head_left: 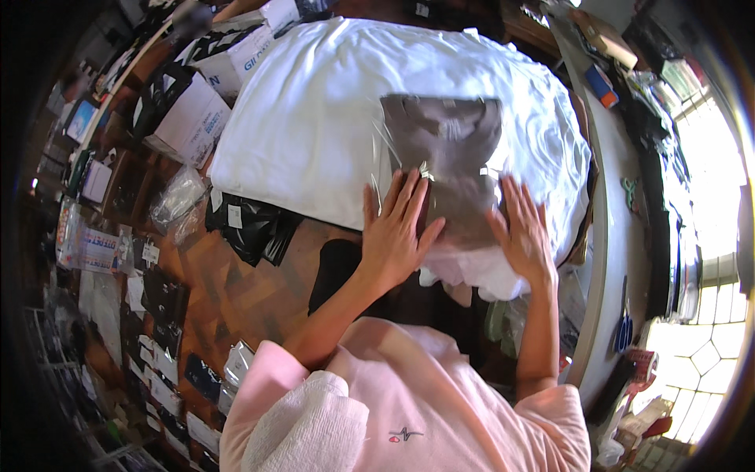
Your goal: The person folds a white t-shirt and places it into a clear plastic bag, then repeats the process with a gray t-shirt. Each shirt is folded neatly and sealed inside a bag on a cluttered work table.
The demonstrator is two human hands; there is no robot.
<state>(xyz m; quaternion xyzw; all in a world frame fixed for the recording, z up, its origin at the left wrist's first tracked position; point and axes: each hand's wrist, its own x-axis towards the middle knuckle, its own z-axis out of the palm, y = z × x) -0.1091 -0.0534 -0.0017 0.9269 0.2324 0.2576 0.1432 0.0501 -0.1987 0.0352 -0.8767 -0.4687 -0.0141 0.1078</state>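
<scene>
A folded grey-brown T-shirt (460, 149) lies in a clear, shiny plastic bag on a table spread with a white cloth (299, 118). Its neckline faces the far side. My left hand (395, 232) rests flat along the left edge of the package, fingers stretched out and slightly spread. On the opposite edge, my right hand (523, 236) is laid the same way, palm down with fingers extended. Both hands touch the package without gripping it. The near end of the shirt reaches toward the table's front edge, where the white cloth bunches and hangs down.
Open cardboard boxes (193, 122) stand left of the table. Black plastic packages (255, 228) sit by its near left corner, beside a wooden floor (236, 291). Stacked bagged items line the far left. Along the right runs a ledge holding blue-handled scissors (624, 330) and green-handled scissors (629, 191).
</scene>
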